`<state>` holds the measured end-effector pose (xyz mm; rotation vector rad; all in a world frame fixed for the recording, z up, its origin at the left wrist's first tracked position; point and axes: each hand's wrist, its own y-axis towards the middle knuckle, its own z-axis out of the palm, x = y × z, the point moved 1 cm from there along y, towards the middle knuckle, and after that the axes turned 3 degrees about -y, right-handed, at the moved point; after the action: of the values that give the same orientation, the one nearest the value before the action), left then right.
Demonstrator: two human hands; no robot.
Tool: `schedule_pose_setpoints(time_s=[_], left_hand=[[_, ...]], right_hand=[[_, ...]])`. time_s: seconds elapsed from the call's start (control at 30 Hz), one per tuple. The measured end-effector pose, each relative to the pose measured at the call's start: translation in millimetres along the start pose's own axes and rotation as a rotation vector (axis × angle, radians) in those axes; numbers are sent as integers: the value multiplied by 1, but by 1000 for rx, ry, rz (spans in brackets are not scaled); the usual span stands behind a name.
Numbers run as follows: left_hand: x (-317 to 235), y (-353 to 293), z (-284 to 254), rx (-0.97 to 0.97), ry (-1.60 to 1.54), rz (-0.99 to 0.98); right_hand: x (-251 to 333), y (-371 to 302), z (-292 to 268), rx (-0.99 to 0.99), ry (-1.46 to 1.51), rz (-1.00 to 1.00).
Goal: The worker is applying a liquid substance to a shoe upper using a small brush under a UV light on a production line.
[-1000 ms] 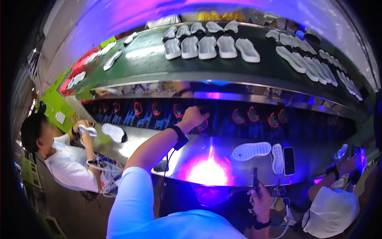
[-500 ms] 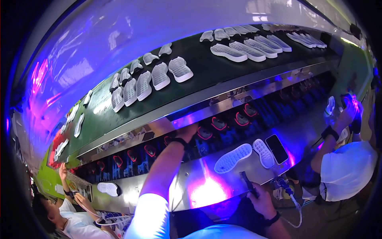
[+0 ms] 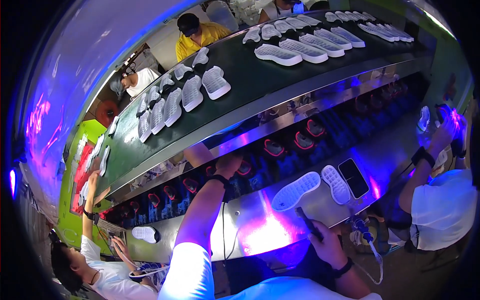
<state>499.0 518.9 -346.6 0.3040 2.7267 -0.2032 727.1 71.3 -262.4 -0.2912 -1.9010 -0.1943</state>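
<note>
My left hand reaches over the rack beneath the green belt, its fingers mostly hidden from view. Right beside it is a dark shoe upper with a red edge; whether I grip it I cannot tell. My right hand is closed around a dark bar-shaped handheld tool, held low at the metal ledge's near edge. A large white shoe sole and a smaller white sole lie on the ledge beyond that tool, with a black phone beside them.
The green belt carries several white soles in rows. More red-edged uppers stand along the rack. Co-workers sit close on both sides: one at right, one at left. Another white sole lies on the ledge's left. More people are across the belt.
My view has tilted up, bringing people across the belt into sight. The upper by my left hand is farther left, with the hand closer over it. My right hand keeps the tool.
</note>
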Motion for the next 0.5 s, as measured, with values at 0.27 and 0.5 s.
schedule_pose_setpoints(time_s=[0.27,0.5], left_hand=[[-109,29,13,-111,240,401],[-119,38,57,232,-413,-56]], right_hand=[[5,-13,-31,-89,-69,140],[25,-28,-39,-218,-101,37]])
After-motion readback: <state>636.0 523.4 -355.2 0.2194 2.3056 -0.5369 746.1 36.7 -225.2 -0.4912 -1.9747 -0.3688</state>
